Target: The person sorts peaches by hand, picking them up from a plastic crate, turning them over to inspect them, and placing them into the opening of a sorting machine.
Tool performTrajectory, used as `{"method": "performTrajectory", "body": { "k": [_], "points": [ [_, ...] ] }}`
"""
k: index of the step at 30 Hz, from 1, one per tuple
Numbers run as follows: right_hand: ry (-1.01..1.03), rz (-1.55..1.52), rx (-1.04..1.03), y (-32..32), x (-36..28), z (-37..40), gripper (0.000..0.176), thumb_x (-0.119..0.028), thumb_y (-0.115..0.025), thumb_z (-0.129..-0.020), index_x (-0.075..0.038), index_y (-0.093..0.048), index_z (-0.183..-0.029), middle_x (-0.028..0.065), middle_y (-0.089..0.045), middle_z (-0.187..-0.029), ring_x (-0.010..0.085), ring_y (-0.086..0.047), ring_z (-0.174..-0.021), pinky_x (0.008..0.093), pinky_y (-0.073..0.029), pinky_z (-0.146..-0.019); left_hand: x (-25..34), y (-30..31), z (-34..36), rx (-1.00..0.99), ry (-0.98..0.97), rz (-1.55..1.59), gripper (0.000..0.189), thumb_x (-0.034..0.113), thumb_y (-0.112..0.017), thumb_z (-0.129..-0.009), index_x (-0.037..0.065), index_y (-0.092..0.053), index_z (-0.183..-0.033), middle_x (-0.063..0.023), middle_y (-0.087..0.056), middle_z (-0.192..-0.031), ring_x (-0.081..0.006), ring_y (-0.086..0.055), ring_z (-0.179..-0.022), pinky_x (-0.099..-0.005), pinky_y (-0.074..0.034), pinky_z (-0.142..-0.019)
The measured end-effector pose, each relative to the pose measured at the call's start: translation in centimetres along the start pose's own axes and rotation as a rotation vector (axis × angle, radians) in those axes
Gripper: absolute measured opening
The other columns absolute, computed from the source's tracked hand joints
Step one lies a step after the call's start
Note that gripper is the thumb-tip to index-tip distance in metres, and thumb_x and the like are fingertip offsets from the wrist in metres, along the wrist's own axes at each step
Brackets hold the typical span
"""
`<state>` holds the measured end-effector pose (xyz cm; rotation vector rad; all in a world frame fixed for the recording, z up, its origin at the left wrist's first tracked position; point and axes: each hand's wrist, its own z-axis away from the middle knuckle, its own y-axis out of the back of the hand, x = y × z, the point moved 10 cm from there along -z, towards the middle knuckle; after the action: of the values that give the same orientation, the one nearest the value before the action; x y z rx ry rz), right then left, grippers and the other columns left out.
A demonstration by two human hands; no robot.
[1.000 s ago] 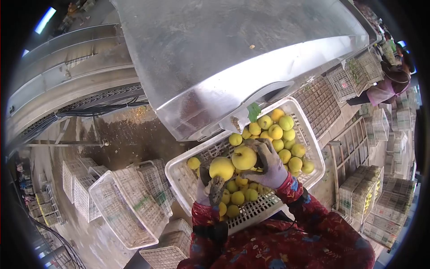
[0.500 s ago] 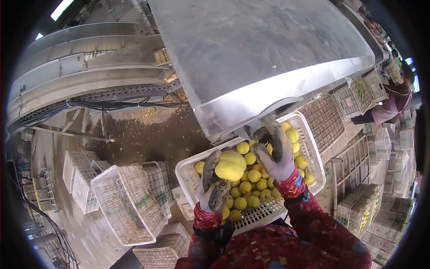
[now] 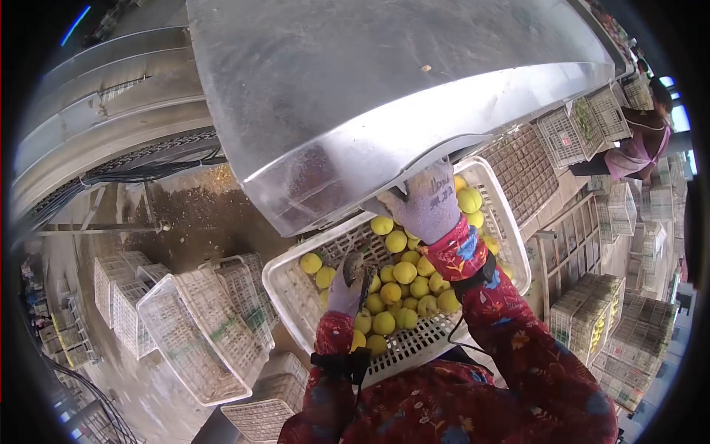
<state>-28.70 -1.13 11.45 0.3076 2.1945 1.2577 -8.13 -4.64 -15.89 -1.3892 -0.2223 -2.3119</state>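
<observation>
A white plastic crate (image 3: 290,297) in front of me holds several small yellow fruits (image 3: 404,272). My left hand (image 3: 346,287), in a worn grey glove, rests low among the fruits at the crate's left side, fingers apart, with no fruit in it. My right hand (image 3: 429,201), in a pale glove, reaches up to the lower edge of the big metal chute (image 3: 370,89) above the crate's far end. I see its back only; the fingertips are hidden at the chute's lip. Both sleeves are red and patterned.
Empty white crates (image 3: 194,334) lie tilted on the wet floor to the left. Stacked crates (image 3: 592,314), some with fruit, stand on the right. Another person (image 3: 637,146) works at crates at the top right. A metal conveyor frame (image 3: 111,126) runs at the upper left.
The large yellow fruit my left hand held is gone from view, and that hand has dropped into the crate. My right hand has risen from the fruits to the chute's edge.
</observation>
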Motion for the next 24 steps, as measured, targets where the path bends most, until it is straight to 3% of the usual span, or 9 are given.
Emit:
{"method": "performTrajectory", "body": {
  "k": [4, 6, 8, 11, 15, 17, 20, 22, 24],
  "points": [
    [-0.096, -0.195, 0.062, 4.5, 2.4, 1.8, 0.041, -0.018, -0.078, -0.077, 0.000, -0.060, -0.109, 0.0163, -0.064, -0.103, 0.0350, -0.061, -0.095, 0.0431, -0.050, -0.083, -5.6, -5.4, -4.4, -0.146, 0.114, -0.574, 0.075, 0.039, -0.067, -0.087, 0.002, -0.036, -0.145, -0.0268, -0.046, -0.142, -0.0421, -0.050, -0.126, -0.0457, -0.043, -0.105],
    [-0.156, -0.166, 0.069, 4.7, 6.0, 5.4, 0.037, -0.011, -0.076, -0.078, -0.001, -0.060, -0.110, 0.0142, -0.066, -0.103, 0.0307, -0.065, -0.090, 0.0395, -0.053, -0.078, -7.9, -8.1, -6.5, -0.036, 0.144, -0.606, 0.082, 0.043, -0.067, -0.085, 0.002, -0.031, -0.147, -0.0278, -0.043, -0.144, -0.0421, -0.050, -0.126, -0.0473, -0.042, -0.105],
    [-0.493, -0.160, -0.055, 2.9, 12.5, 10.9, 0.034, -0.005, -0.072, -0.079, -0.004, -0.060, -0.111, 0.0121, -0.068, -0.104, 0.0251, -0.067, -0.084, 0.0357, -0.055, -0.073, -10.0, -9.3, -8.8, 0.082, 0.198, -0.657, 0.088, 0.044, -0.069, -0.084, -0.001, -0.027, -0.147, -0.0282, -0.045, -0.142, -0.0409, -0.051, -0.125, -0.0470, -0.042, -0.105],
    [-0.532, 0.152, -0.258, 0.0, 17.3, 14.7, 0.049, -0.019, -0.077, -0.079, -0.009, -0.056, -0.123, 0.0122, -0.063, -0.117, 0.0266, -0.067, -0.091, 0.0400, -0.055, -0.079, -11.5, -9.6, -12.7, 0.243, 0.246, -0.796, 0.099, 0.045, -0.076, -0.077, -0.009, -0.025, -0.144, -0.0295, -0.050, -0.135, -0.0407, -0.051, -0.124, -0.0449, -0.043, -0.104],
    [-0.448, 0.530, -0.599, -6.4, 17.5, 15.6, 0.067, -0.035, -0.080, -0.072, -0.014, -0.053, -0.129, 0.0168, -0.040, -0.143, 0.0386, -0.054, -0.117, 0.0471, -0.047, -0.099, -10.5, -9.3, -11.7, 0.348, 0.343, -0.680, 0.092, 0.037, -0.082, -0.076, -0.008, -0.033, -0.140, -0.0256, -0.053, -0.134, -0.0371, -0.056, -0.120, -0.0454, -0.048, -0.101],
    [-0.294, 0.630, -0.544, -8.1, 17.7, 16.7, 0.070, -0.039, -0.080, -0.070, -0.016, -0.053, -0.130, 0.0160, -0.041, -0.142, 0.0411, -0.048, -0.122, 0.0510, -0.042, -0.104, -19.1, -8.5, -13.7, 0.278, 0.227, -0.201, 0.074, 0.033, -0.079, -0.080, -0.005, -0.046, -0.135, -0.0220, -0.057, -0.132, -0.0352, -0.057, -0.120, -0.0414, -0.046, -0.104],
    [-0.380, 0.418, -0.562, -6.5, 17.0, 16.1, 0.074, -0.038, -0.081, -0.068, -0.016, -0.052, -0.132, 0.0155, -0.044, -0.140, 0.0400, -0.051, -0.118, 0.0501, -0.045, -0.100, -7.0, -9.4, -7.8, 0.061, 0.282, 0.568, 0.051, 0.010, -0.071, -0.088, -0.001, -0.050, -0.133, -0.0156, -0.060, -0.126, -0.0274, -0.061, -0.115, -0.0341, -0.054, -0.093],
    [-0.478, 0.050, -0.461, -4.4, 14.7, 16.3, 0.076, -0.025, -0.083, -0.067, -0.012, -0.051, -0.135, 0.0132, -0.048, -0.133, 0.0321, -0.055, -0.113, 0.0417, -0.049, -0.092, -4.3, -10.2, -5.2, -0.066, 0.304, 0.976, 0.046, 0.004, -0.066, -0.090, 0.001, -0.050, -0.133, -0.0139, -0.060, -0.125, -0.0250, -0.061, -0.115, -0.0344, -0.057, -0.090],
    [-0.440, -0.420, -0.397, -2.4, 11.1, 15.9, 0.078, -0.017, -0.083, -0.066, -0.010, -0.050, -0.137, 0.0124, -0.049, -0.130, 0.0280, -0.056, -0.111, 0.0373, -0.050, -0.089, 2.4, -9.1, -2.5, -0.081, -0.023, 0.609, 0.045, 0.009, -0.063, -0.093, 0.003, -0.047, -0.135, -0.0151, -0.057, -0.129, -0.0282, -0.060, -0.116, -0.0405, -0.057, -0.091]
  ]
}}
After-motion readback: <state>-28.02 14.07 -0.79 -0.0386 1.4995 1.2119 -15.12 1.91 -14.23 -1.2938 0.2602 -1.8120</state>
